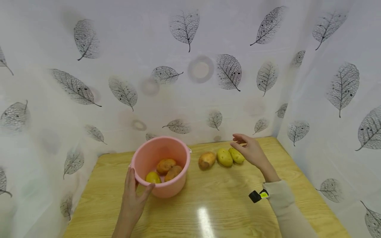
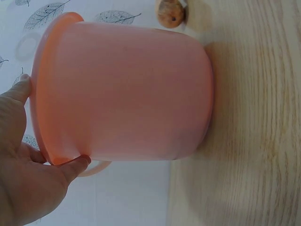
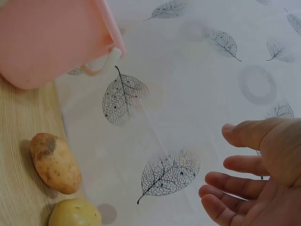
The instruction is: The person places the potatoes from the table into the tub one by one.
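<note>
The right hand (image 1: pixel 251 150), fingers loosely spread and holding nothing, hovers over 3 potatoes (image 1: pixel 224 157), the nearest at its 9 o'clock. The left hand (image 1: pixel 133 198) grips the pink bucket's (image 1: pixel 175 188) rim at 7 o'clock.

Head overview; close wrist views sharing bucket (image 1: pixel 160 165)
</note>
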Demonstrator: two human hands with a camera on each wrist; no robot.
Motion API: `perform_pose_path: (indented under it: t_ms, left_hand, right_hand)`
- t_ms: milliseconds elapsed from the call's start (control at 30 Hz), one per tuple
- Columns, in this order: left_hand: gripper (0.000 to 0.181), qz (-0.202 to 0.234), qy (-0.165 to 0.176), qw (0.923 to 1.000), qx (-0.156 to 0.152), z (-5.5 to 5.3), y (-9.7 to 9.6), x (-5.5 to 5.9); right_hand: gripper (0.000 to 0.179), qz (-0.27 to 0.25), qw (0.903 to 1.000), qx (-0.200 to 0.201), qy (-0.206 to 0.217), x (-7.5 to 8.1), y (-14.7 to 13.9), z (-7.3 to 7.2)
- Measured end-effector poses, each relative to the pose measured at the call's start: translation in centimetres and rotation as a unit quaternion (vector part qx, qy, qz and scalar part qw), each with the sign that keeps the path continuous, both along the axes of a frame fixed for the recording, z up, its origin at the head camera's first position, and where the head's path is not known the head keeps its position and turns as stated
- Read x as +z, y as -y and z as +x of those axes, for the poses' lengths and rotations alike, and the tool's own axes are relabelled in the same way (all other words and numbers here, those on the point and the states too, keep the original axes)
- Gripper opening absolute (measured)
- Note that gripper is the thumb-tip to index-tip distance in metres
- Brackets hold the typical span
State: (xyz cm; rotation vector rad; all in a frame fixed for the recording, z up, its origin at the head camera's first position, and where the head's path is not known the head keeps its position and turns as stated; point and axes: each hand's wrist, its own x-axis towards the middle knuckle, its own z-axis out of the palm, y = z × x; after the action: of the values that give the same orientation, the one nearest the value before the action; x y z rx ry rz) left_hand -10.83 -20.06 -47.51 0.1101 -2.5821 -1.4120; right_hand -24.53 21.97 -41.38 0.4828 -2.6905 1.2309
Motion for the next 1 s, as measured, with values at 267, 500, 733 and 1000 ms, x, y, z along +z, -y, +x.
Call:
perform_pose_path:
  t_ms: [267,500,733,1000]
  left_hand:
    - [0.102,0.003,0.011,0.9999,-0.002,0.1,0.0,0.1]
    - [0.103,-0.002,0.011,0.9999,0.000,0.0,0.0,0.1]
    - [0.103,0.004,0.010,0.9999,-0.003,0.0,0.0,0.2]
    - [0.103,0.006,0.010,0.9999,-0.004,-0.1,0.1,0.1]
  right_hand:
    - [0.047,0.004,0.9999,-0.015,0.003,-0.5,-1.4,0.1]
    - [0.048,0.004,0.9997,-0.021,0.009,-0.9,-1.9,0.1]
    - [0.046,0.001,0.9998,-0.019,0.000,-1.7,-1.8,-0.2]
    - [0.046,0.014,0.9997,-0.022,0.002,-3.8,-1.2,-0.9]
